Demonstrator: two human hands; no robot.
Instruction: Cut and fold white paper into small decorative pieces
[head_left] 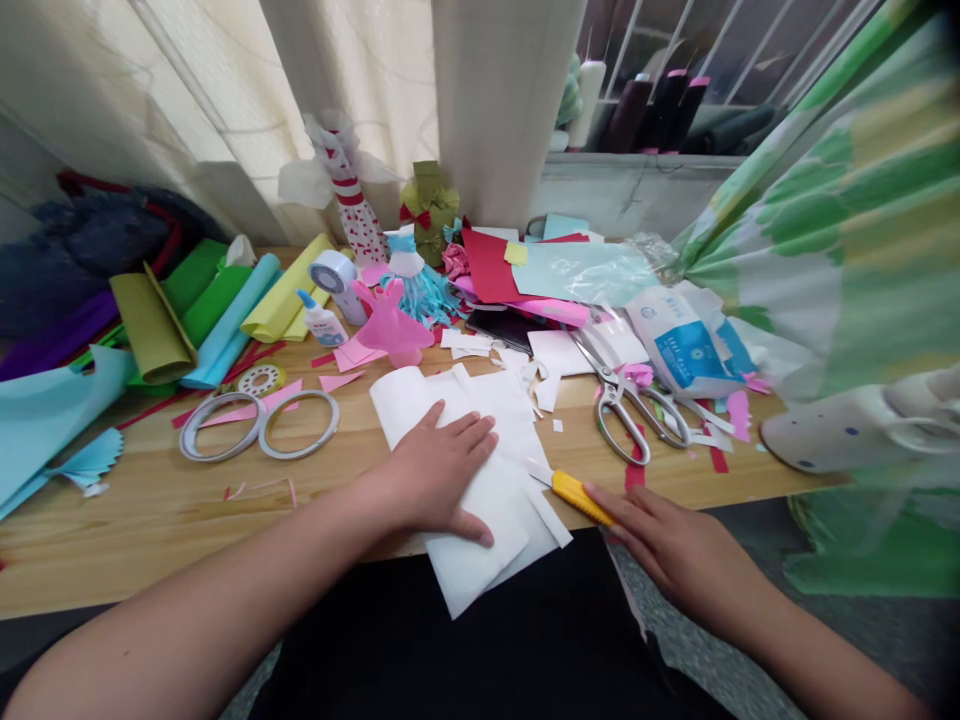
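White paper [517, 420], folded over in layers, lies at the table's front edge, and its lower corner hangs past that edge. My left hand [442, 475] presses flat on it with the fingers spread. In my right hand [667, 545] is a yellow utility knife [581, 497], its blade out and its tip at the paper's right side. A narrow white strip [551, 518] sticks out at the paper's right edge, just below the blade. Whether the strip is fully cut off I cannot tell.
Scissors [619, 400] lie to the right amid paper scraps. Two tape rolls [298, 425] rest on the left of the wooden table [165, 540]. Behind stand a glue bottle [322, 322], a pink figure [394, 325] and coloured paper rolls [232, 320]. A white cylindrical object [832, 430] is at far right.
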